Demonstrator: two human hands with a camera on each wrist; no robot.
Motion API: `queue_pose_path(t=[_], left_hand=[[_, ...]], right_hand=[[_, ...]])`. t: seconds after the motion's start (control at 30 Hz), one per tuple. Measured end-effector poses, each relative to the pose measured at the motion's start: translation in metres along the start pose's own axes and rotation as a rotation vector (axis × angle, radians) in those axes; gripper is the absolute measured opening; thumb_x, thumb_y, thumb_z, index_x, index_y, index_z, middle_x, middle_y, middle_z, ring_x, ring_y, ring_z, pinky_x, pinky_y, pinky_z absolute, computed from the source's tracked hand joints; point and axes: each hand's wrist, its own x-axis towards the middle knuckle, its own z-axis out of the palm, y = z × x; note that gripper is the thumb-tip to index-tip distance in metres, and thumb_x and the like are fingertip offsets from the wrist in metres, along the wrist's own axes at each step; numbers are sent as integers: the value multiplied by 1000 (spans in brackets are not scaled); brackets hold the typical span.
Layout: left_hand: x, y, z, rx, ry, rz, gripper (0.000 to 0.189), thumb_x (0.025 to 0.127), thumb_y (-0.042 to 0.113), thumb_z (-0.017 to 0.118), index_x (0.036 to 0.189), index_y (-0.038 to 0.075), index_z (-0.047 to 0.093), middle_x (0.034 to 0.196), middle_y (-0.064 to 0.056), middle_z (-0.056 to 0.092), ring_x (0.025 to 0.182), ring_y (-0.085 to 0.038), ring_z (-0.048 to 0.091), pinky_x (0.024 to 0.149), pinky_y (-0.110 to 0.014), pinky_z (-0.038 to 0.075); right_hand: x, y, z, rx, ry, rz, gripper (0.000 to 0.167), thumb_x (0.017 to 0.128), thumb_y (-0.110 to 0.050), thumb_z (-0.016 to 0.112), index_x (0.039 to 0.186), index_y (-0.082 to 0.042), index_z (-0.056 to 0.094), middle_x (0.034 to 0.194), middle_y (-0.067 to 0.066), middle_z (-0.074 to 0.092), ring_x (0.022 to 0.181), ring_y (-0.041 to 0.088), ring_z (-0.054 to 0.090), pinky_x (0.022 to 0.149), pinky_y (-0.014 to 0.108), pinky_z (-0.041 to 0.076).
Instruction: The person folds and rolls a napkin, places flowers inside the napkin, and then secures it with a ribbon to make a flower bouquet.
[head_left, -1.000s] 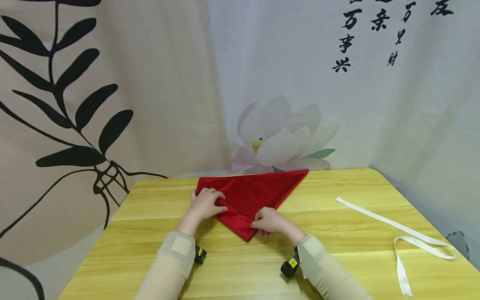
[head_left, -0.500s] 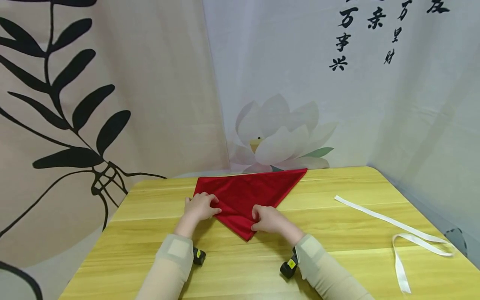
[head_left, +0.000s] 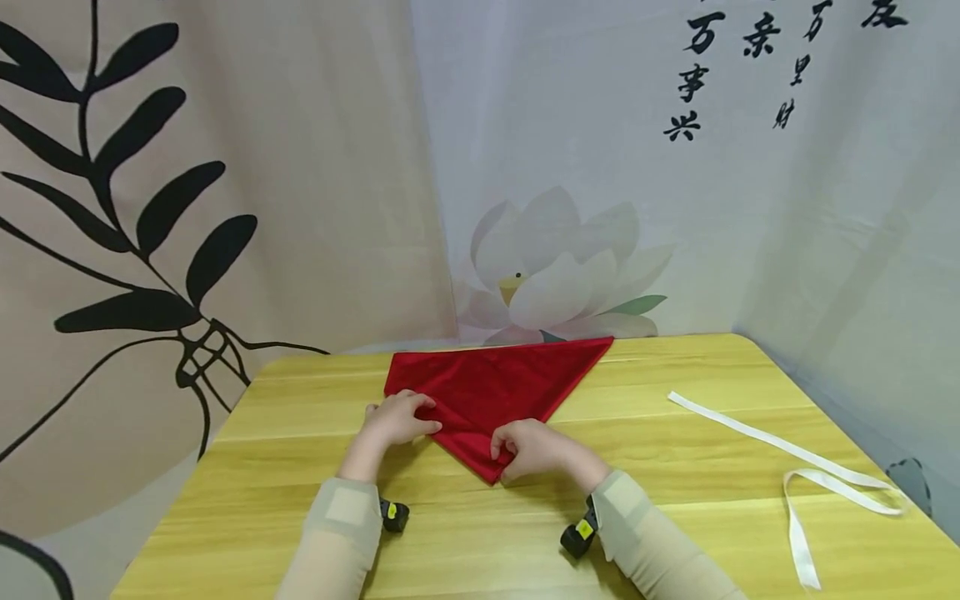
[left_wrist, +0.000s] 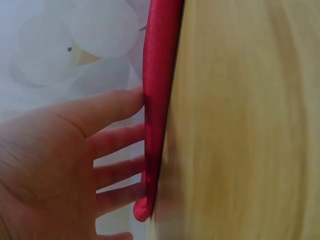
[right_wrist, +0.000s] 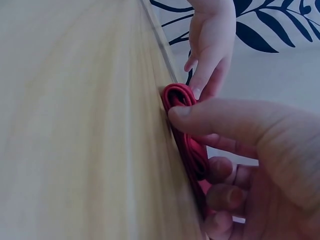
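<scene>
A red cloth (head_left: 498, 379), folded to roughly a triangle, lies on the wooden table with a thick fold along its near left side. My left hand (head_left: 397, 419) rests on its left edge. In the left wrist view the left fingers (left_wrist: 112, 142) reach fairly straight across the red fabric (left_wrist: 162, 75). At the near corner my right hand (head_left: 534, 448) pinches the cloth. The right wrist view shows the rolled end of the cloth (right_wrist: 195, 155) in several layers, with the right thumb (right_wrist: 210, 117) against it and the other fingers curled on the far side.
A long white ribbon (head_left: 757, 433) lies loosely looped on the right of the table (head_left: 480, 550). Behind the far edge hangs a printed curtain (head_left: 337, 208). Each wrist carries a small black camera, one by the left cuff (head_left: 393, 515) and one by the right cuff (head_left: 577, 537).
My right hand has shifted slightly left to the cloth's near corner, its thumb and finger now closer around it. My left hand has drawn slightly left and back along the edge.
</scene>
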Motion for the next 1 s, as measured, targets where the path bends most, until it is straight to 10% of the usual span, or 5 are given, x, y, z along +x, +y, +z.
queue_pose_path(t=[0.57,1.0], left_hand=[[-3,7,-7,20,-123,136,46,87,37,69,129,21,63,142,-12,47,131,-38,39,98,-68,20],[-4,8,-3,23,-157,75,43,88,39,67,130,29,63,145,-8,44,134,-37,36,100,-72,16]], right_hand=[[-1,-9,-1,-144,32,-7,17,70,-19,80,82,-17,67,77,-7,52,70,7,46,66,24,42],[1,-20,9,-106,66,-24,16,82,-23,76,73,-20,63,69,-13,52,66,2,49,63,22,42]])
